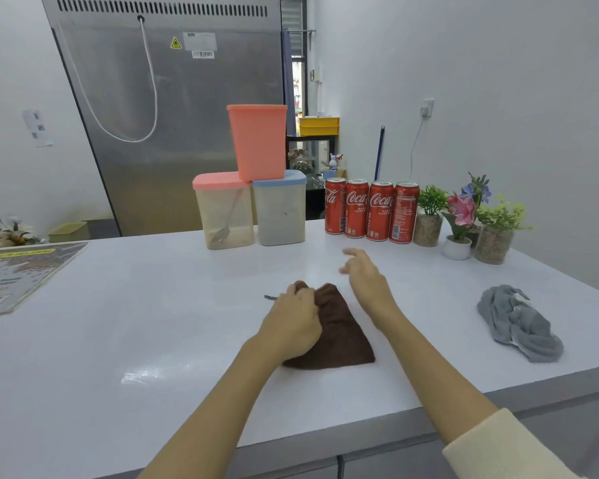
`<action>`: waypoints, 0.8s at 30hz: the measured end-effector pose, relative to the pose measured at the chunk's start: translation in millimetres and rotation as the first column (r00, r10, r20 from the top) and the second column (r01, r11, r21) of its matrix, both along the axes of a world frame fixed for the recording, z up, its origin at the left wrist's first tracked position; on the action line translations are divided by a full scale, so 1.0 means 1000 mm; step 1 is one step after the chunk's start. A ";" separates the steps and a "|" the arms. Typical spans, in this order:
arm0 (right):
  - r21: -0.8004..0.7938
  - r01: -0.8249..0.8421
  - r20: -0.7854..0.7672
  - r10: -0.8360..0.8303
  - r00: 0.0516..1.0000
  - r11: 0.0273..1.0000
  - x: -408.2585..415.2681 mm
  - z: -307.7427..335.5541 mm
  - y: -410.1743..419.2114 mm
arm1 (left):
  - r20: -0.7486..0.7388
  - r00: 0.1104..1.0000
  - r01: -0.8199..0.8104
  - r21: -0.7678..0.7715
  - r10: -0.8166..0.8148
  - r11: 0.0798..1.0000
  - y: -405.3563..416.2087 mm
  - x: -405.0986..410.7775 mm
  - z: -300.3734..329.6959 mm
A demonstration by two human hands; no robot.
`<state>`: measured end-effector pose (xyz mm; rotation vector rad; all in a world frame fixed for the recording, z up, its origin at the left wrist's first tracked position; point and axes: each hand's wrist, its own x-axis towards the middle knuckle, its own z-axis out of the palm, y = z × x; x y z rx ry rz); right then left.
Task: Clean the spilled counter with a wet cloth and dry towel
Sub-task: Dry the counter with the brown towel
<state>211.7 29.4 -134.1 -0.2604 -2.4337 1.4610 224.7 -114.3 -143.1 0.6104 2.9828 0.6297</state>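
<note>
On the white counter [153, 305], near its front edge, your left hand [293, 324] is clenched on the bunched far end of the brown cloth [339, 337], which fans out flat toward you. Your right hand [365, 276] hovers just beyond it with fingers spread and released, gripping nothing. The grey towel [519, 323] lies crumpled well apart to your right, untouched. A wet sheen shows on the surface to your left [142, 376]; judged from this, wiping is under way and drying is not yet begun.

Recommendations: flatten the cloth under your palm before the stroke, since a bunched grip leaves little fabric in contact. Work toward the sheen in overlapping passes, pulling liquid inward, not off the edge. Keep strokes short of the cola cans [370, 210] and the plastic containers [249, 209] at the back; a careless sweep could tip them. Which cloth is the wet one cannot be confirmed by sight.
</note>
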 end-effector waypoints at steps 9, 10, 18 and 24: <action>0.114 0.057 0.019 -0.060 0.998 0.992 -0.048 0.004 0.030 | 0.017 0.987 -0.147 -0.323 0.161 0.935 0.008 -0.095 -0.020; 0.163 0.057 0.043 -0.065 0.997 0.985 -0.051 0.001 0.031 | 0.010 0.980 -0.186 -0.336 0.201 0.923 0.003 -0.115 -0.019; 0.563 -0.010 0.116 -0.067 0.991 0.826 -0.058 -0.013 0.028 | -0.128 0.954 -0.292 -0.212 0.270 0.933 0.057 -0.185 -0.024; 0.589 0.035 0.097 -0.114 0.989 0.807 -0.061 -0.009 0.033 | -0.059 0.996 0.050 -0.195 -0.063 0.979 0.062 -0.195 -0.033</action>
